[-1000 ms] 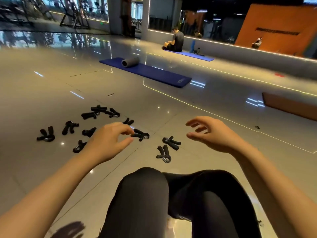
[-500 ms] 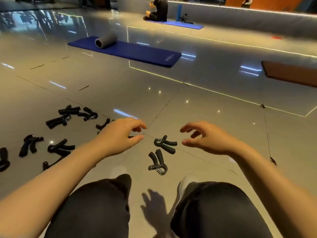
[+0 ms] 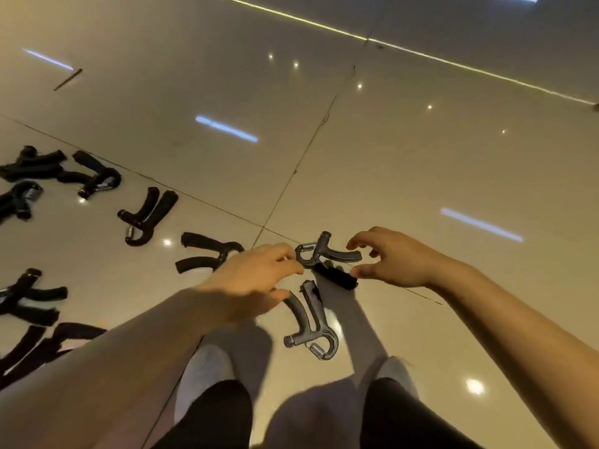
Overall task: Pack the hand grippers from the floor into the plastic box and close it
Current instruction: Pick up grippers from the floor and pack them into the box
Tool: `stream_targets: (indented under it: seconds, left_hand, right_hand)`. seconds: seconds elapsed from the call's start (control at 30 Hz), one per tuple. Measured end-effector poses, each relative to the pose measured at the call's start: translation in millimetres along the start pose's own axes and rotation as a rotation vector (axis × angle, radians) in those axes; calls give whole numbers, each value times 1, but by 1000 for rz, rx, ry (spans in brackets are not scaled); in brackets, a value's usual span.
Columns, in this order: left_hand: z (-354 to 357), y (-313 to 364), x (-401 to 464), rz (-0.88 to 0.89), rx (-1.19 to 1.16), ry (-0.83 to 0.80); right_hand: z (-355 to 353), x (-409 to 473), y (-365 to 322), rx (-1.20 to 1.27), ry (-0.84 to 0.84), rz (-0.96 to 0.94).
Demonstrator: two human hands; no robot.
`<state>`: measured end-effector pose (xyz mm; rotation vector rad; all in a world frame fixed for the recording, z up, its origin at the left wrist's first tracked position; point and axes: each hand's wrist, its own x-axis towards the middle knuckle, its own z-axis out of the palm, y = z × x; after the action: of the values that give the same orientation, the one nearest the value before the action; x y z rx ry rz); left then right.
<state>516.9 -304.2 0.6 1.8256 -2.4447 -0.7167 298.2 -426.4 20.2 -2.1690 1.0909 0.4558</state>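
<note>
Several black hand grippers lie scattered on the glossy tiled floor. One hand gripper (image 3: 324,254) lies between my two hands, its spring end near my left fingertips. A second hand gripper (image 3: 311,322) lies just below it, in front of my feet. My left hand (image 3: 256,280) hovers over the floor with fingers spread, close to both. My right hand (image 3: 395,257) reaches in from the right, thumb and fingers apart beside the upper gripper's handles. Neither hand holds anything. No plastic box is in view.
More grippers lie to the left: one (image 3: 207,254) beside my left hand, one (image 3: 146,215) farther out, and several along the left edge (image 3: 29,296). My grey-socked feet (image 3: 210,367) and dark trouser legs fill the bottom. Bare tiles stretch ahead and to the right.
The view has tilted down toward the floor; the mats and far room are out of sight. Both hands have lowered and closed in around the nearest gripper.
</note>
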Motion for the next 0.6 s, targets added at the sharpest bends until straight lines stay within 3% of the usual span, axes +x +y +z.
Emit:
stream_targets:
  seconds: [0.23,0.37,0.6]
  left_hand:
    - [78,-43,47,56,-55,-124]
    - [121,-42,63,282,181,-215]
    - [140,-49,70,293,249,-244]
  right_hand:
    - [52,67,49,0,104,52]
    - [70,63,72,-166,5,73]
    - [116,63,80,-106,52,158]
